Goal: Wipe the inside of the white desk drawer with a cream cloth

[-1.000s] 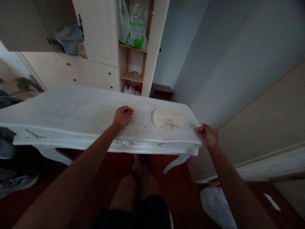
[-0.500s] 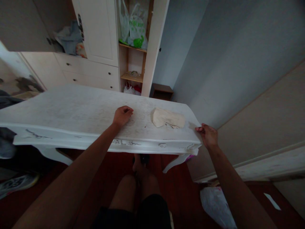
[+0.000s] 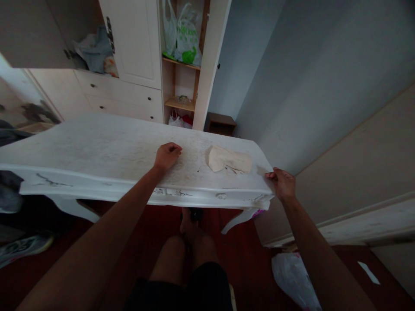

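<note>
My left hand (image 3: pixel 167 156) rests on the white table (image 3: pixel 106 138), its fingers curled together and nothing visible in them. To its right, apart from it, lies a folded cream cloth (image 3: pixel 230 159) with a dark gap along its near edge. At the table's right end, by the front corner, is my right hand (image 3: pixel 282 180). Its thumb and fingers are drawn together at the edge, and no object shows between them. Grey smudges and a few dark specks mark the tabletop around my left hand.
Behind the table stands a white cupboard (image 3: pixel 136 47) with an open door and plastic bags (image 3: pixel 188 41) on a shelf. A grey wall (image 3: pixel 311 77) runs along the right. A clear plastic bag (image 3: pixel 293 276) sits on the red floor (image 3: pixel 249 268), and a shoe (image 3: pixel 26 250) is at left.
</note>
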Tool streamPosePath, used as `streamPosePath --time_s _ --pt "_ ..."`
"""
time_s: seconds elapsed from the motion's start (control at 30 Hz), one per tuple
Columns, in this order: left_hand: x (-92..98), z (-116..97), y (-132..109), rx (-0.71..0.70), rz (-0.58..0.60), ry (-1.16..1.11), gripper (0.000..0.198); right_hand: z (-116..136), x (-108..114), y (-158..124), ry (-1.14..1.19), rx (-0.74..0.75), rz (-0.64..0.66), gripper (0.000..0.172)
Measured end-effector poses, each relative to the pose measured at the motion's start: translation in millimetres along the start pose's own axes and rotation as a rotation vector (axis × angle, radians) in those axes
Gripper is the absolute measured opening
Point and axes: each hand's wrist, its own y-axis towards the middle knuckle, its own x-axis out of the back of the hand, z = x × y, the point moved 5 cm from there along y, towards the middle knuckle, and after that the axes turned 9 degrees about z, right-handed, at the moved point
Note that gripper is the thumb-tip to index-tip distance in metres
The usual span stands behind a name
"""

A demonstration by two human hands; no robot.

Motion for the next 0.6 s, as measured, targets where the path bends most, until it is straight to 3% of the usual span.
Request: streamPosePath --time_s 0.6 --pt "-0.3 1.8 1.7 -0.013 0.006 -0.006 0.015 -2.1 2.1 0.2 -0.193 0.044 0.017 0.038"
